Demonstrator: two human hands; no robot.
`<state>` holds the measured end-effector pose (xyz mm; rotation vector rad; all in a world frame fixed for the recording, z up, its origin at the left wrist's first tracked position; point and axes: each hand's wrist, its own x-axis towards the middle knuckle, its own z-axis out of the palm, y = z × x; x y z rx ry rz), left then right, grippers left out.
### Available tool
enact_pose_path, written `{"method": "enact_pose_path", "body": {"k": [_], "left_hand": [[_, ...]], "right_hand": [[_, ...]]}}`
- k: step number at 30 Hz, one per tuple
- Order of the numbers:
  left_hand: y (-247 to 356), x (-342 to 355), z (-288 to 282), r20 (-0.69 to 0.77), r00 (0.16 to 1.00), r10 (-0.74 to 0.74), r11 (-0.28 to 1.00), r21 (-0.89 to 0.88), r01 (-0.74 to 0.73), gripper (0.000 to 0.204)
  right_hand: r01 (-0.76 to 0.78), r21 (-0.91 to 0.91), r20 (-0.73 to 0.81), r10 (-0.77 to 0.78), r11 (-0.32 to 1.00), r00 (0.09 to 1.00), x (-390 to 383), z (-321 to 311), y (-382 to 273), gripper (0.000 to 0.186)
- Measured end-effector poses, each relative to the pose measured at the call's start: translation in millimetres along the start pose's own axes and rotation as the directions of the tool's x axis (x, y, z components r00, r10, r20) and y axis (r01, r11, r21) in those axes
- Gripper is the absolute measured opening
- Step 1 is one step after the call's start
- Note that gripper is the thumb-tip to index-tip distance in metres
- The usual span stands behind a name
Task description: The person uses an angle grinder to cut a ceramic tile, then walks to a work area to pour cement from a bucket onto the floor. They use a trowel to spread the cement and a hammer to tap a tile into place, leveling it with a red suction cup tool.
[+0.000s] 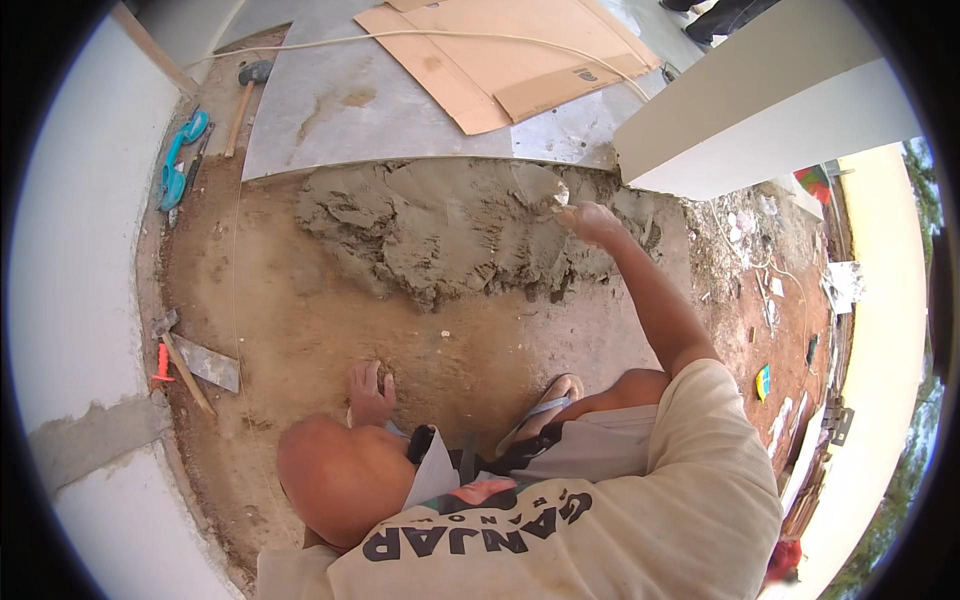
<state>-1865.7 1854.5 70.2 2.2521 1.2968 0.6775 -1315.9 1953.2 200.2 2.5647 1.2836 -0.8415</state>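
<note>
My right hand point(594, 223) is stretched forward and closed round the handle of a trowel. The trowel blade point(538, 184), smeared with wet mortar, lies against the far right part of a grey mortar bed point(430, 220). That bed is rough and ridged, with a ragged near edge, and runs along the edge of a large grey tile point(320, 110). My left hand point(372, 393) is down low near my body, over the brown dirt. Its fingers are apart and point forward, and nothing shows in them.
Flattened cardboard point(500, 60) covers part of the tiles. A pale hose point(430, 33) crosses it. At left lie a mallet point(242, 105), a turquoise two-cup suction lifter point(180, 160), a hammer point(185, 365) and a red-handled trowel point(208, 366). A white pillar point(770, 130) stands beside the mortar; rubble is at right.
</note>
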Motion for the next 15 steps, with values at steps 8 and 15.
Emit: {"method": "enact_pose_path", "body": {"k": [8, 15], "left_hand": [[4, -1, -1, -0.010, 1.000, -0.023, 1.000, 0.021, 0.023, 0.036], [6, -1, 3, -0.014, 1.000, -0.023, 0.999, 0.033, 0.024, 0.037]], "right_hand": [[0.010, 0.143, 0.089, -0.023, 0.990, 0.996, -35, -28, -8, 0.063], [0.302, -0.058, -0.053, -0.305, 0.952, 0.951, -11, -4, -61, 0.060]]}}
